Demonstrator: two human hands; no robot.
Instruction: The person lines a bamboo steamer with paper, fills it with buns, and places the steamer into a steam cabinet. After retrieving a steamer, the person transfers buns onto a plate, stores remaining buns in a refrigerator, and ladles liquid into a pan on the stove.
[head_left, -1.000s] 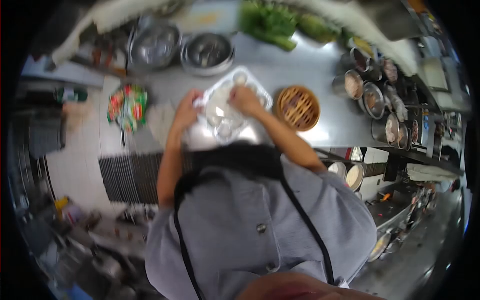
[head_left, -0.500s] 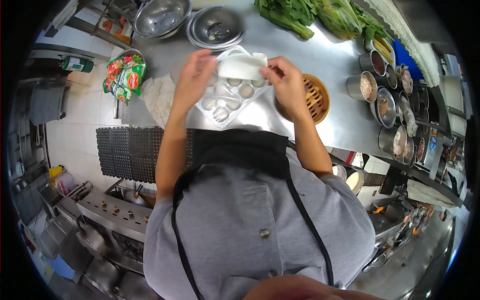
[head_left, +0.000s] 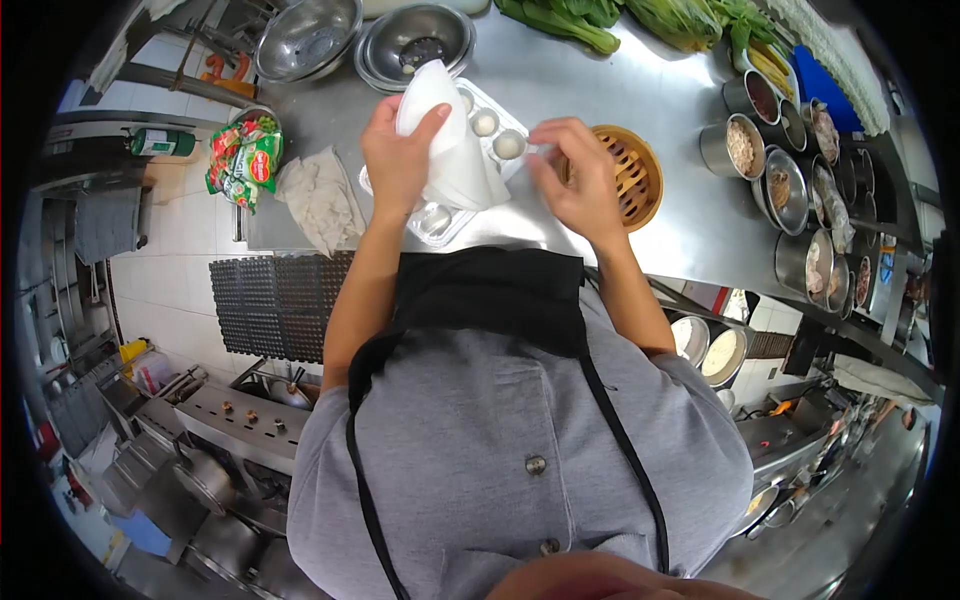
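My left hand [head_left: 398, 158] is closed on a white sheet of paper [head_left: 450, 150], thumb on top. The paper stands up from the hand and drapes down over part of a clear plastic tray [head_left: 433, 238]. Rounded pale balls [head_left: 509, 145] sit in the tray's compartments; several show beside the paper and the rest are covered. To the right of the tray is my right hand [head_left: 582, 185], its fingers curled but apart, with nothing visible in them. Partly behind that hand, a round bamboo steamer [head_left: 640, 180] with a slatted base rests on the steel counter [head_left: 320, 115].
Steel bowls [head_left: 415, 45] stand at the back left, with a crumpled cloth [head_left: 320, 200] and green packets [head_left: 245, 160] at left. Leafy greens [head_left: 570, 20] lie at the back. Metal containers of ingredients [head_left: 735, 148] line the right side.
The paper has gone from lying between both hands above the tray to hanging upright in my left hand. My right hand has let go of it and moved slightly right and down.
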